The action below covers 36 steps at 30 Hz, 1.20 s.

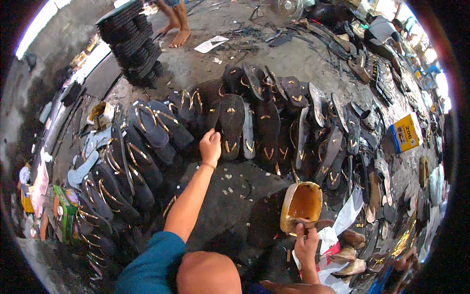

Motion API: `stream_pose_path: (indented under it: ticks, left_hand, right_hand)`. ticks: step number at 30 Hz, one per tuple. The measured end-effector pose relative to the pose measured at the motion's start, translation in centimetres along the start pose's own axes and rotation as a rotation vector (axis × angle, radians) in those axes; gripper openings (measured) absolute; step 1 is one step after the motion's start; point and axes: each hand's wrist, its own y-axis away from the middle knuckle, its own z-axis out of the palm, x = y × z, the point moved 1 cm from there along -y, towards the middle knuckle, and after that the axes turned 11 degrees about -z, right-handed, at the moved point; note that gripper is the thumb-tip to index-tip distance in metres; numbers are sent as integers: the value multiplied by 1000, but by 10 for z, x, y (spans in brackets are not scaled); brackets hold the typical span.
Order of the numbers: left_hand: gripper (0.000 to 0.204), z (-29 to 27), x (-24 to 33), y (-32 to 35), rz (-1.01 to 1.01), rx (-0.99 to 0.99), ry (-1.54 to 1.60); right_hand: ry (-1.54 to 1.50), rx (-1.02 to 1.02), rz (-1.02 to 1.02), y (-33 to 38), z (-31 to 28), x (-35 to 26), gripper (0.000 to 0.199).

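Note:
My left hand (210,146) reaches forward and grips the near end of a dark sandal sole with gold straps (231,126), one of many laid out in overlapping rows on the floor. My right hand (307,243) is closed on the handle of a brush (308,225) that rests on the rim of a cut plastic can of yellow-brown glue (300,203). My knee shows at the lower edge between both arms.
Rows of dark strapped soles (132,161) fan out left and across the middle. A tall stack of black soles (132,41) stands at the back left, beside a person's bare feet (177,33). A yellow box (405,132) and more shoe parts lie on the right.

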Motion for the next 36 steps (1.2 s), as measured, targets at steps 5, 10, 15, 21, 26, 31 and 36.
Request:
stream_pose_path:
  ticks: [5,10,15,21,26,31,36]
  left_hand:
    - [53,-82,35,191,556,29,-880]
    - [94,-208,-11,252,-79,297,-1252]
    - [74,-146,19,270,199,-114,-830]
    - [82,-114,-7,265,297,-38,-993]
    - [89,-182,23,256,197,289,-1063]
    - [80,-246,88,224,449,797,-858]
    - [61,-298,100,215,273,754,-549]
  right_hand:
    - [343,160,-68,-14,-27,28,22]
    - [181,236,7,-28,-19,23,25]
    - [523,-321,136,-14,-54,31,35]
    - [429,-265,90,2,-65,49,23]
    - [189,29,41,-6,-55,56,26]
    - [362,127,-189,-46,-24,81,36]
    - [32,316,-232,-59,-26,107,47]
